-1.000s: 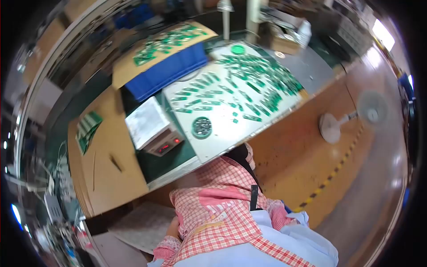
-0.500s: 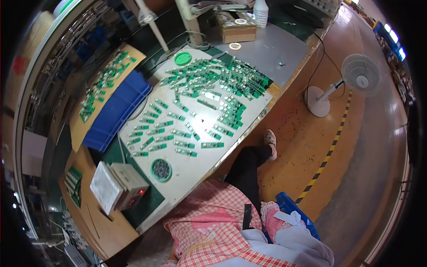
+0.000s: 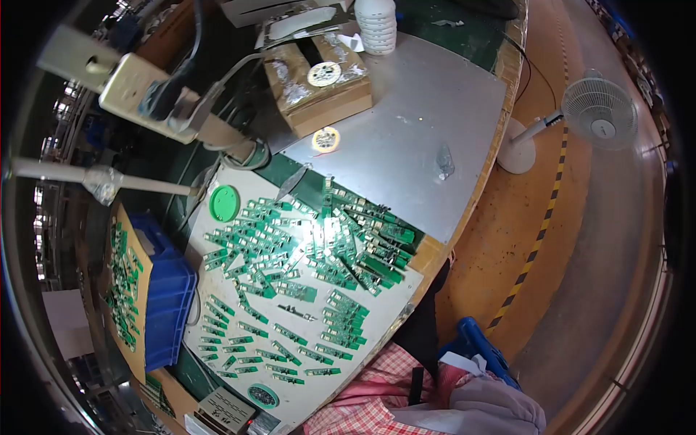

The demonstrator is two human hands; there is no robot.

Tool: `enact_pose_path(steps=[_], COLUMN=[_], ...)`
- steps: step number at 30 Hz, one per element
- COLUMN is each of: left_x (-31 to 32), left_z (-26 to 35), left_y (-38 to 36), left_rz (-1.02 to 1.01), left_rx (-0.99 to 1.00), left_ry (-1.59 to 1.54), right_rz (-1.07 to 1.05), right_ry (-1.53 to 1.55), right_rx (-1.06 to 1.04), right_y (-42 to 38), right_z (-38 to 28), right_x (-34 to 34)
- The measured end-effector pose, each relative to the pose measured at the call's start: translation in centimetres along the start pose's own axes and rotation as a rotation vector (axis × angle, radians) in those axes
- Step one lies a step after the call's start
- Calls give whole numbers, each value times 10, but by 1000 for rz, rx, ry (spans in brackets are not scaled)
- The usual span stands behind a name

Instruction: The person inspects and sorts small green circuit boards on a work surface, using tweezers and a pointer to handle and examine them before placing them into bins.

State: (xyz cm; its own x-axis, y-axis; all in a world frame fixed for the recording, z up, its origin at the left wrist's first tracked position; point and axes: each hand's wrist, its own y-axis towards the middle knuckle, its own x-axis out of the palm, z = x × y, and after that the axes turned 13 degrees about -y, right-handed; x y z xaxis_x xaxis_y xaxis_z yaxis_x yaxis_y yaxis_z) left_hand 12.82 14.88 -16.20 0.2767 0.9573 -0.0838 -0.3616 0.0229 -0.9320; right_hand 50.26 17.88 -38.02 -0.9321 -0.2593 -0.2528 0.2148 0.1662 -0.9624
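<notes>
Neither of my hands shows in the view; my checked clothing (image 3: 370, 380) fills part of the lower edge beside the table. Many small green circuit boards (image 3: 257, 239) lie on a white sheet (image 3: 391, 308), heaped toward the back and in loose rows toward the front. A bright glare hides some of the heap. At the sheet's far left corner is a round green lid (image 3: 224, 203). Near its front edge stands a round green dish (image 3: 263, 396) of small dark parts.
A blue bin (image 3: 163, 312) stands left, beside cardboard bearing more boards. Behind are a taped cardboard box (image 3: 330, 105), stacked white cups (image 3: 375, 27) and a power strip (image 3: 141, 94) on a post. A white fan (image 3: 598, 116) and a blue stool (image 3: 475, 351) are at right.
My view has shifted toward the back of the table, so the box and post look larger and nearer. The device with red lights now sits at the bottom edge. The boards appear unmoved.
</notes>
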Motion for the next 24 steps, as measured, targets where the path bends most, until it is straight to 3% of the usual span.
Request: enact_pose_path(steps=[8, 15, 19, 24], left_x=[44, 28, -3, 0], left_z=[-27, -106, -161, -191], left_y=[-40, -62, -64, -63], left_rz=[35, 12, -46, -63], left_rx=[-10, -5, -19, 5], left_ry=[-39, -175, -239, -285], right_rz=[32, 81, 58, -7], right_ry=[-50, -223, -339, -462], right_rx=[2, -3, -144, -227], right_y=[-9, 22, 69, 68], right_z=[-50, -60, -97, -128], right_x=[-135, -279, -282, -269])
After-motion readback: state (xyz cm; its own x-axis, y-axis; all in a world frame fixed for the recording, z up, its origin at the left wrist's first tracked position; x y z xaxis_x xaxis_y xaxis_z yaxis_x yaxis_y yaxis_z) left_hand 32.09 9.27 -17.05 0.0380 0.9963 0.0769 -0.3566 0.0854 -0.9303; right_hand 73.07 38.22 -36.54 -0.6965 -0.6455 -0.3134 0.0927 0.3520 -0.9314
